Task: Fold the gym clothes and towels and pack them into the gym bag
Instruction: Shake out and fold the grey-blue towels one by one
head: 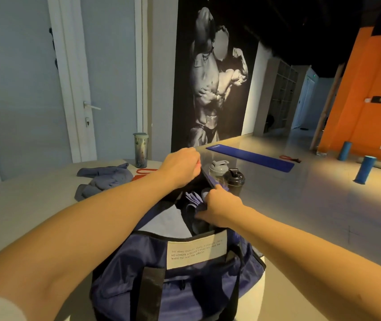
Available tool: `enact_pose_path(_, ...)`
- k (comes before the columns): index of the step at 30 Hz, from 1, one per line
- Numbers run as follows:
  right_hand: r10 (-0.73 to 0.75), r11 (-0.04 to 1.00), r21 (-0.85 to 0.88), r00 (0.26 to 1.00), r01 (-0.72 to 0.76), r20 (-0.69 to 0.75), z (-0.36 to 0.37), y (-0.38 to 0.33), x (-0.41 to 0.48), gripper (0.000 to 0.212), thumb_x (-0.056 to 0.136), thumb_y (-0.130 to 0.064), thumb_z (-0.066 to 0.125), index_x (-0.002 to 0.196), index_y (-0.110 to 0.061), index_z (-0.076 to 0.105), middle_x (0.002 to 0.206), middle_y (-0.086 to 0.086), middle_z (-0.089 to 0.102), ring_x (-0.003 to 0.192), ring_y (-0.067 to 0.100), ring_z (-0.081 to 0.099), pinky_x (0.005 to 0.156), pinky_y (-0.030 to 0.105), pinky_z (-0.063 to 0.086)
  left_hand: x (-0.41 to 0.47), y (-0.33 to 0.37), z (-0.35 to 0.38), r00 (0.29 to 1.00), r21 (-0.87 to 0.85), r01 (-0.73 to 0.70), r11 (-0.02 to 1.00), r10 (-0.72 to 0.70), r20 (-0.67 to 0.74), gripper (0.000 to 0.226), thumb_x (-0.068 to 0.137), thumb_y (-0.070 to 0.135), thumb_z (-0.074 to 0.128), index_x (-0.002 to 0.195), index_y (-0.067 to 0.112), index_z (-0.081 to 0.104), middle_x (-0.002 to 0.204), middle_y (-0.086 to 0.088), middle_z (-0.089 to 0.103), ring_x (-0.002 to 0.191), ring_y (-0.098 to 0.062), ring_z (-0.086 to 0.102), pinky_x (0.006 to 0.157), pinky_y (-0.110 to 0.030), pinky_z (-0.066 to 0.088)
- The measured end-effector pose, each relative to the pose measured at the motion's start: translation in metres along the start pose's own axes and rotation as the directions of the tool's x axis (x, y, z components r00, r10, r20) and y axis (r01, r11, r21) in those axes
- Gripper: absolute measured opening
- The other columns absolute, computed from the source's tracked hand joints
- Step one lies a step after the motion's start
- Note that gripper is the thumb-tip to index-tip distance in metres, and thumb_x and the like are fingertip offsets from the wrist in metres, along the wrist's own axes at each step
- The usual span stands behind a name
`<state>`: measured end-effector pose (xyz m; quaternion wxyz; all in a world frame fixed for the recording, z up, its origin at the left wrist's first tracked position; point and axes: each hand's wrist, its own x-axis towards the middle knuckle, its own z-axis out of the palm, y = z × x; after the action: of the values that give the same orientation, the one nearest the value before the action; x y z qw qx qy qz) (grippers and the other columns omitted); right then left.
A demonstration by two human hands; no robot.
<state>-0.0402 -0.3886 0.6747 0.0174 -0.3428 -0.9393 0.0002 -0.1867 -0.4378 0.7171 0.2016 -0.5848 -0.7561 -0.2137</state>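
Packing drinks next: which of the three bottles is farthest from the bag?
The tall tumbler near the door; the grey-lidded shaker and black shaker stand by the bag.

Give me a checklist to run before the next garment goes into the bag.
1. Mouth of the gym bag open: ok; the left hand grips its far rim.
2. Is the purple cloth settled inside: cannot tell; the right hand grips it, bunched at the mouth.
3. Is the grey garment folded: not ok; it lies crumpled on the table.
4. A hand free to fetch it: not ok; both are busy.
5. Room left in the bag: cannot tell; the inside is dark.
6. Are the shaker bottles out of the way: ok; they stand upright beyond the bag.
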Motion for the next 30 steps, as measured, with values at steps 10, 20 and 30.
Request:
enact_pose_path(10, -0.111, 0.975, 0.203, 0.986, 0.085, 0.124, -0.010, 0.044, -0.027, 0.029, 0.097, -0.021, 0.053, 0.119, -0.015, 0.070, 0.116, 0.006, 0.067, 0.106, 0.026, 0.062, 0.093, 0.037, 0.054, -0.042, -0.002, 0.013, 0.963, 0.028, -0.222, 0.975, 0.224, -0.149, 0.022, 0.097, 0.029, 0.063, 0.116, 0.019, 0.070, 0.118, -0.001, 0.061, 0.105, -0.020, 0.056, 0.085, -0.032, 0.042)
enact_pose_path(20, -0.086, 0.949, 0.313, 0.990, 0.047, 0.111, -0.008, 0.056, -0.023, 0.044, 0.095, -0.008, 0.059, 0.137, -0.020, 0.063, 0.137, 0.004, 0.061, 0.120, 0.025, 0.057, 0.099, 0.035, 0.049, -0.076, -0.011, 0.007, 0.863, 0.202, -0.505, 0.839, 0.484, 0.149, 0.039, 0.086, 0.042, 0.069, 0.123, 0.031, 0.064, 0.160, -0.002, 0.031, 0.147, -0.025, 0.016, 0.119, -0.048, 0.020)
enact_pose_path(30, -0.183, 0.948, 0.279, 0.980, 0.155, 0.075, -0.004, 0.062, -0.017, 0.040, 0.098, -0.003, 0.057, 0.131, -0.022, 0.068, 0.132, 0.003, 0.063, 0.119, 0.023, 0.058, 0.099, 0.032, 0.050, -0.049, 0.006, 0.025, 0.824, 0.472, -0.567, 0.675, 0.472, 0.314, 0.036, 0.091, 0.027, 0.074, 0.126, 0.021, 0.070, 0.160, -0.008, 0.037, 0.150, -0.031, 0.024, 0.121, -0.046, 0.020)
